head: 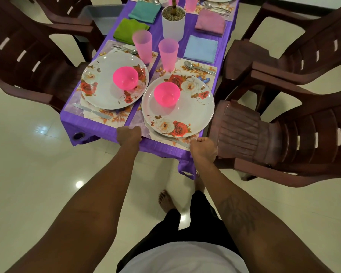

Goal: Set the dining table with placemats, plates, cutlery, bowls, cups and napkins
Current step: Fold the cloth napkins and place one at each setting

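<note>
Person stands at the short end of the desk point(98, 127), which is covered in purple cloth, both arms reaching out. Left hand point(129, 135) has its fingers curled and pinches the near-left corner of the right placemat point(206, 75). Right hand point(202, 147) is also curled and pinches the near-right corner of the same mat at the desk edge. On that mat sits the right plate point(185, 113), white with a rose print, with a pink bowl point(166, 94) upright on it, off-centre toward the far-left. A knife point(175, 141) lies under the plate's near rim, partly hidden. A spoon and fork point(199, 67) lie at the mat's far side. A pink cup point(168, 54) stands on the mat's far-left corner. Just to the left is the left placemat point(75, 109) with the left plate point(104, 89) and a second pink bowl point(125, 78) on it. A second knife point(91, 111) lies on its near side, cutlery point(126, 48) on its far side, and a second pink cup point(142, 45) at its far-right. Beyond are folded napkins: blue napkin point(201, 48), green napkin point(130, 29), teal napkin point(145, 11), mauve napkin point(210, 21). A white pot point(173, 23) filled with pebbles stands between them. More place settings at the far end are cut off by the frame. Brown plastic chairs point(283, 125) stand on both sides. A bare foot point(165, 200) is on the glossy tile floor.
</note>
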The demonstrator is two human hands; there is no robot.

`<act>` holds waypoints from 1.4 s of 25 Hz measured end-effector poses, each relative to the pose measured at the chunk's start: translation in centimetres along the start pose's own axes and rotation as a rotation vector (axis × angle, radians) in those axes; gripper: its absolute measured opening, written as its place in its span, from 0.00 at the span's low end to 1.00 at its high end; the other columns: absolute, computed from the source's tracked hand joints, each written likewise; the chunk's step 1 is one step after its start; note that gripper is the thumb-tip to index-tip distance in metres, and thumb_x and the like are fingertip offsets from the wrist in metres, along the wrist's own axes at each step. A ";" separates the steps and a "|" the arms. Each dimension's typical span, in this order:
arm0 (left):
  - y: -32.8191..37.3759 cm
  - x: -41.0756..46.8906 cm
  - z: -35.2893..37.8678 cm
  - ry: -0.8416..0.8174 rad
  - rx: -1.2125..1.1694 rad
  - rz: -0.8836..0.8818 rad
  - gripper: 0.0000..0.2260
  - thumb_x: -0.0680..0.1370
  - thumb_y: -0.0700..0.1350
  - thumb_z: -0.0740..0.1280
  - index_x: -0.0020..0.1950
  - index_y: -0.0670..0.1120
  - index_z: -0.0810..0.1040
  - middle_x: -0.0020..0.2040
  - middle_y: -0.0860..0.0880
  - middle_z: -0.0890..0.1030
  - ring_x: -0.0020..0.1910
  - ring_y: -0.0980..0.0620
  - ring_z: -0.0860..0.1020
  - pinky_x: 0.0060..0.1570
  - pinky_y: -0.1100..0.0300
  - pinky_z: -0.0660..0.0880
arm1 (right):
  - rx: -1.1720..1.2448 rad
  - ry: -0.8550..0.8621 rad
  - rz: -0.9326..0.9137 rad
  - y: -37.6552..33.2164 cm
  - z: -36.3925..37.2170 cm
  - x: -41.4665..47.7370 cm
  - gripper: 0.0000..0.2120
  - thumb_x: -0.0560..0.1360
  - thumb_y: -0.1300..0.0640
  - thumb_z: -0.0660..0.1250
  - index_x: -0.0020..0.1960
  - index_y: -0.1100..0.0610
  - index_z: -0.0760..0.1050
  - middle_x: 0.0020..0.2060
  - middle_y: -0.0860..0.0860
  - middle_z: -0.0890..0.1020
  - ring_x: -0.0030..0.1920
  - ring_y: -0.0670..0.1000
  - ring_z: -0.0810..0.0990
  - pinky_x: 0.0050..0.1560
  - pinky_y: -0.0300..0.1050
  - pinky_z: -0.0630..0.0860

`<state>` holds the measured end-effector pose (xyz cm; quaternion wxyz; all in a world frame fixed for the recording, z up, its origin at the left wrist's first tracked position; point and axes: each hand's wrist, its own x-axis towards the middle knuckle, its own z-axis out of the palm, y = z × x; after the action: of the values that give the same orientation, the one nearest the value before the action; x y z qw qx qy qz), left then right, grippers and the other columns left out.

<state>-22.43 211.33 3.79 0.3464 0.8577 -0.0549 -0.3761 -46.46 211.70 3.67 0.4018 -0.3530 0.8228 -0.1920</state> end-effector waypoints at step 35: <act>-3.7 -1.8 3.0 -0.347 -0.119 -0.139 0.14 0.85 0.40 0.55 0.68 0.37 0.71 0.50 0.39 0.83 0.47 0.43 0.85 0.45 0.53 0.83 | 0.090 -0.036 0.124 2.1 -0.4 0.8 0.10 0.76 0.52 0.76 0.52 0.57 0.82 0.47 0.53 0.85 0.46 0.53 0.84 0.46 0.50 0.85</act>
<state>-26.34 213.05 1.09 0.3552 0.7595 -0.0322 -0.5440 -48.05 212.54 2.18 0.4431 -0.2863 0.8264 -0.1970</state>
